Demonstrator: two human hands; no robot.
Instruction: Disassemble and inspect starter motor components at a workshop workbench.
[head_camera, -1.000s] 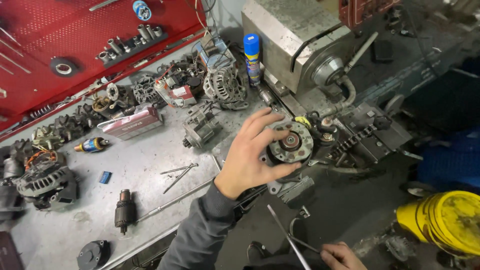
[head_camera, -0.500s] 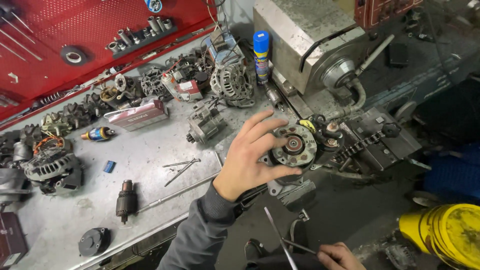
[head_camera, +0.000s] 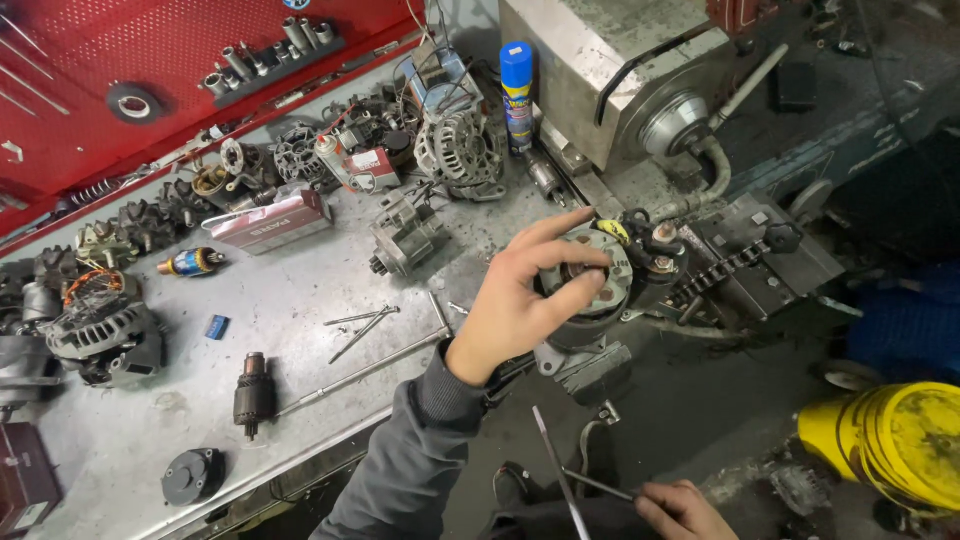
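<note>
Near the middle of the frame, the left hand (head_camera: 520, 300) is gripping the round end of a starter motor (head_camera: 600, 290), fingers spread over its face, just off the grey workbench (head_camera: 290, 330) edge. At the bottom centre, the right hand (head_camera: 680, 508) is closing around two thin metal rods (head_camera: 560, 475). A yellow bucket (head_camera: 900, 445) is sitting at lower right.
</note>
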